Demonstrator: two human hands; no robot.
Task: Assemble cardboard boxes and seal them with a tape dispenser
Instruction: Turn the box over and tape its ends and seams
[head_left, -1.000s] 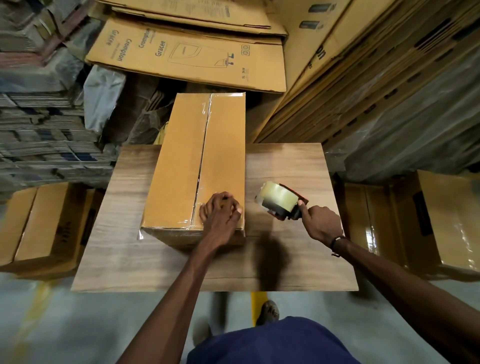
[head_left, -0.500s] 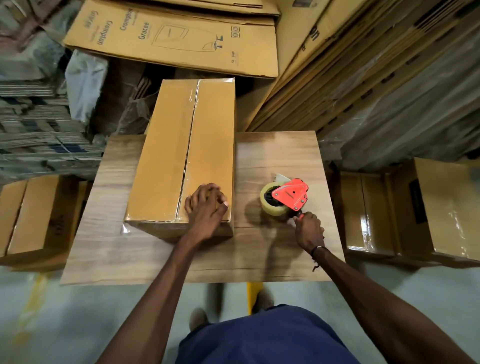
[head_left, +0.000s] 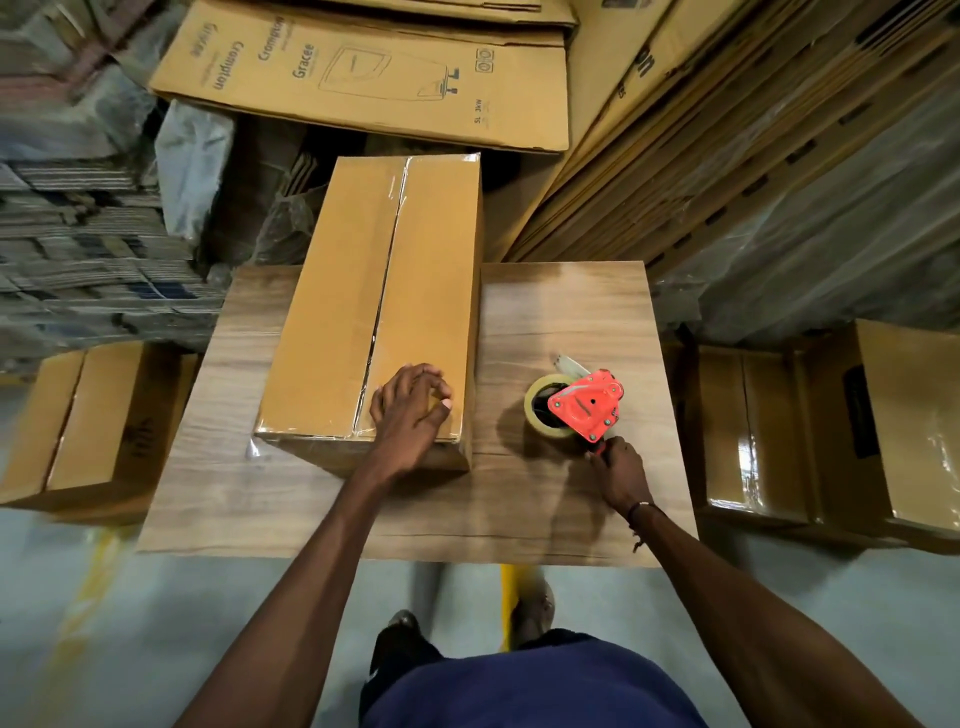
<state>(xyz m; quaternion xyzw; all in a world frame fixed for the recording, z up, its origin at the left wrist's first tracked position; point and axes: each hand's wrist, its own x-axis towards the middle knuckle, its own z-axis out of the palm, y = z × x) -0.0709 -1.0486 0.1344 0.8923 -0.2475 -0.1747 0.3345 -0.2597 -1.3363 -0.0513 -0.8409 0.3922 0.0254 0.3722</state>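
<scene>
While left hand (head_left: 410, 410) rests on box (head_left: 363, 312) near edge, right hand (head_left: 618, 473) grips tape dispenser (head_left: 584, 408) handle, table (head_left: 571, 312).

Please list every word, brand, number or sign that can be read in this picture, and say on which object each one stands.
"Crompton", printed twice on the flattened carton beyond the table.
"Gracee", same carton, beside a line drawing of an appliance.
"5L 3KW", small, near that carton's right edge; only roughly legible.
Round symbols above it: too small to read.
"on", end of a cut-off word on the leaning carton stack.
Sealed box and tape dispenser: no text visible.

"Crompton Gracee" on flat carton (head_left: 363, 78)
</scene>
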